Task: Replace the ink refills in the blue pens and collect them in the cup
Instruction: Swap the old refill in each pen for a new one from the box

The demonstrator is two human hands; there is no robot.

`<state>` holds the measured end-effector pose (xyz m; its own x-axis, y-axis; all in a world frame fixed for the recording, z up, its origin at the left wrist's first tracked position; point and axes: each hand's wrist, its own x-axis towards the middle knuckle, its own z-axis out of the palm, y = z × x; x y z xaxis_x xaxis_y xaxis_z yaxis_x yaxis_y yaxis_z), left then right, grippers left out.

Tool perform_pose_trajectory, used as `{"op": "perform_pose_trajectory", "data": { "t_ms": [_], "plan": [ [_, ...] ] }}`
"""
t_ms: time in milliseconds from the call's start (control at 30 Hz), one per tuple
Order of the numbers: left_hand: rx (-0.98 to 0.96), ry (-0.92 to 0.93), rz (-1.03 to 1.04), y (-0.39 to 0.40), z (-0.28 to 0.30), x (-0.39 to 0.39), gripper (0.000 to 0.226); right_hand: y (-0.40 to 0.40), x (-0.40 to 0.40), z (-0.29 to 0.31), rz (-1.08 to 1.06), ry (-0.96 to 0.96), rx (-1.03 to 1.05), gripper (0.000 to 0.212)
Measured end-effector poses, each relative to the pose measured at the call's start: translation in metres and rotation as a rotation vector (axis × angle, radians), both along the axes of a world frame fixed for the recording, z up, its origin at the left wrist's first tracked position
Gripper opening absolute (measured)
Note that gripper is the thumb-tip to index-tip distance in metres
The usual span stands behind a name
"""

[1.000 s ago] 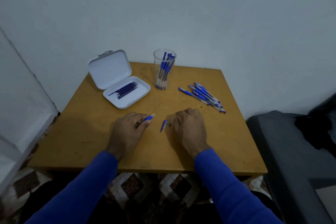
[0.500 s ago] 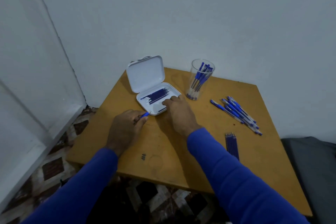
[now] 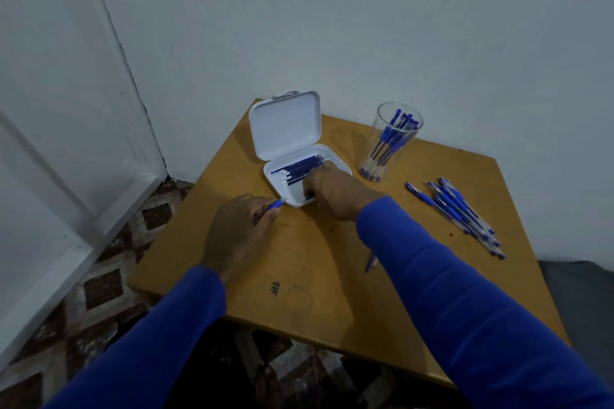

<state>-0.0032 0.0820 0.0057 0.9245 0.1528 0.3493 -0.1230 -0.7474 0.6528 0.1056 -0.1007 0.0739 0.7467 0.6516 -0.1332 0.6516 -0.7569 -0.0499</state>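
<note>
We saw the left hand gripping a blue pen barrel; the right hand reached into the refill case, fingers curled on refills, grip unclear.

Pretty dim, bluish flat light with no glare, soft shadows under the arms around 6 o'clock. Wide-angle bending at 9 o'clock, everything slightly soft.

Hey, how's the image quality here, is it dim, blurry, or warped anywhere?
Head view: dim, bluish light; wide-angle bending tilts the table and wall lines; the right hand shadows the white case; the left hand and cup look slightly soft.
</note>
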Motion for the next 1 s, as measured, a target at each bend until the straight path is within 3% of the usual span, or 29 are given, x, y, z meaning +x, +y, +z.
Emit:
{"op": "perform_pose_trajectory", "data": {
  "t_ms": [267, 567, 833, 933, 1000],
  "plan": [
    [0.011, 0.019, 0.003, -0.001, 0.001, -0.001, 0.027, -0.004, 0.002, 0.003, 0.014, 0.047, 0.019, 0.02],
    [0.012, 0.004, -0.01, -0.002, 0.005, -0.003, 0.022, -0.011, -0.003, 0.007, -0.016, -0.053, 0.093, 0.013],
    [-0.008, -0.01, -0.029, -0.009, 0.01, -0.009, 0.023, -0.011, -0.008, 0.011, -0.059, -0.073, 0.253, 0.024],
    [-0.013, -0.015, -0.047, -0.017, 0.011, -0.014, 0.024, -0.019, -0.027, 0.017, -0.103, 0.098, 0.444, 0.032],
    [-0.021, -0.024, -0.064, -0.023, 0.012, -0.017, 0.024, -0.026, -0.041, 0.018, -0.128, 0.229, 0.55, 0.022]
  ]
}}
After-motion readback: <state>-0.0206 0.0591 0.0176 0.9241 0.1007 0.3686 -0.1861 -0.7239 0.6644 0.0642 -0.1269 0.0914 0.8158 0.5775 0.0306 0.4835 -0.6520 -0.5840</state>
